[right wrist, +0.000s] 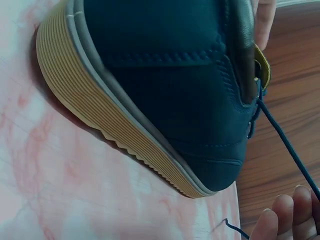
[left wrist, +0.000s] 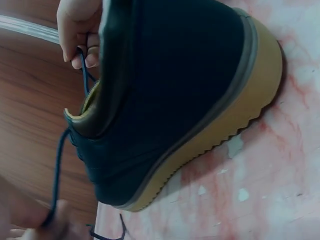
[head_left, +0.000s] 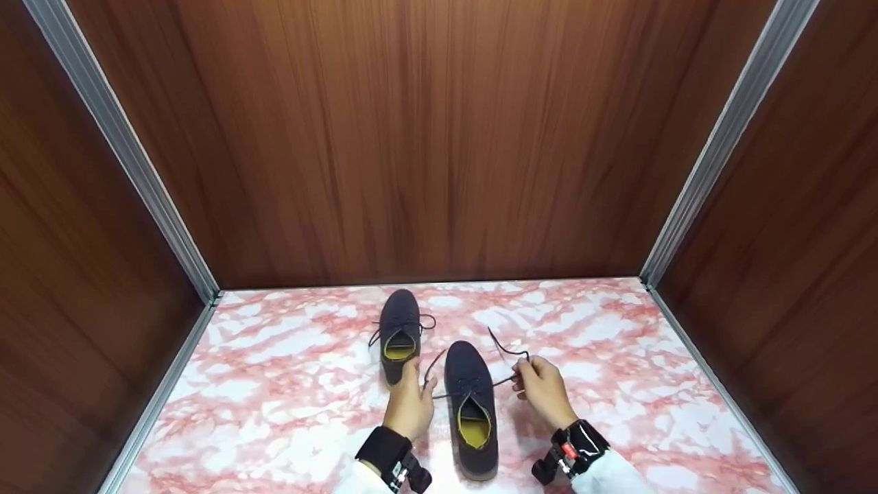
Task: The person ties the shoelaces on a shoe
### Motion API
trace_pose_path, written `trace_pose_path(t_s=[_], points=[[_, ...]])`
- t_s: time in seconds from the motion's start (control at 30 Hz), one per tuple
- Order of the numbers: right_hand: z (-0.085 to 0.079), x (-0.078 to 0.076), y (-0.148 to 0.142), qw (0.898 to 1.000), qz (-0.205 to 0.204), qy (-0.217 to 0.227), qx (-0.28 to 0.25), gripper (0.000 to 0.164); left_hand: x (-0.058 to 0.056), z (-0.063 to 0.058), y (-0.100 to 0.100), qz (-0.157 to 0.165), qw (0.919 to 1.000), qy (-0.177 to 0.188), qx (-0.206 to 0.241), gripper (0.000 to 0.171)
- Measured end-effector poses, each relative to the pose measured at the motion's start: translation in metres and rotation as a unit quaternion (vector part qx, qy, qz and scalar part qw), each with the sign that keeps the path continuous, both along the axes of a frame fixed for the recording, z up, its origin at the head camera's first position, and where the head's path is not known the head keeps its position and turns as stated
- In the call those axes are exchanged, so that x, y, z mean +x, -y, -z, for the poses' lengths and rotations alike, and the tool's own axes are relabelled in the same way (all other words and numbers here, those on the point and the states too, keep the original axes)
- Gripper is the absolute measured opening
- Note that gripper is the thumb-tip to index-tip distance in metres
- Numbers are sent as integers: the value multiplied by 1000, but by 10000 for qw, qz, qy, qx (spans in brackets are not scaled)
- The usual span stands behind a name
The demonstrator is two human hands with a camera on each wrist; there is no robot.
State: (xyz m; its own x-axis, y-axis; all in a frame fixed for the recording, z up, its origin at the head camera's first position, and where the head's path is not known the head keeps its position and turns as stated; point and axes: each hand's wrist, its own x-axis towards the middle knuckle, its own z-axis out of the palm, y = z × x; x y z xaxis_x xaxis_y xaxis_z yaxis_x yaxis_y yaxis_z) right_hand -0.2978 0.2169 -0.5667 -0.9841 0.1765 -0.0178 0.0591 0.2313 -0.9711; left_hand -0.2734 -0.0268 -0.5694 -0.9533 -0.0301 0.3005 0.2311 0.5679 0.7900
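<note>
A dark navy lace-up shoe (head_left: 468,363) with a yellow lining stands on the floor between my hands, toe pointing away. On its left side, my left hand (head_left: 409,406) pinches one lace (head_left: 449,395), drawn out sideways from the shoe. To the right, my right hand (head_left: 545,391) pinches the other lace (head_left: 505,380), whose loose end curls up beyond the fingers. The right wrist view shows this lace (right wrist: 286,136) running taut from the eyelets. Close up in the left wrist view, the shoe's tan sole (left wrist: 200,135) sits flat on the surface.
A matching shoe (head_left: 400,312) stands farther back on the left, its laces tied in a bow; my left hand partly covers its heel. Brown wood-grain panels (head_left: 425,151) with metal corner strips (head_left: 720,151) enclose the red-and-white marbled surface (head_left: 295,384).
</note>
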Motion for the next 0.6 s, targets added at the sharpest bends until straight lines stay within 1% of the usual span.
trace_pose_path(t_s=[0.1,0.2,0.27,0.33,0.43,0.53,0.6], points=[[-1,0,-1,10000,-65,41,40,28,4,-5,1,339,9988,42,-349,35],[0,1,-1,9998,-106,66,137,28,9,-5,2,654,9957,173,-625,34],[1,1,0,9996,-145,55,238,27,11,-4,4,752,9931,370,-818,36],[2,1,0,9992,-200,36,346,27,11,-1,5,818,9907,652,-872,38],[4,0,-1,9987,-282,25,424,26,11,6,8,857,9867,1158,-756,33],[4,0,0,9986,-333,52,418,25,10,12,11,884,9816,1654,-353,23],[5,0,0,9986,-339,65,404,25,10,17,12,885,9756,2007,17,17]])
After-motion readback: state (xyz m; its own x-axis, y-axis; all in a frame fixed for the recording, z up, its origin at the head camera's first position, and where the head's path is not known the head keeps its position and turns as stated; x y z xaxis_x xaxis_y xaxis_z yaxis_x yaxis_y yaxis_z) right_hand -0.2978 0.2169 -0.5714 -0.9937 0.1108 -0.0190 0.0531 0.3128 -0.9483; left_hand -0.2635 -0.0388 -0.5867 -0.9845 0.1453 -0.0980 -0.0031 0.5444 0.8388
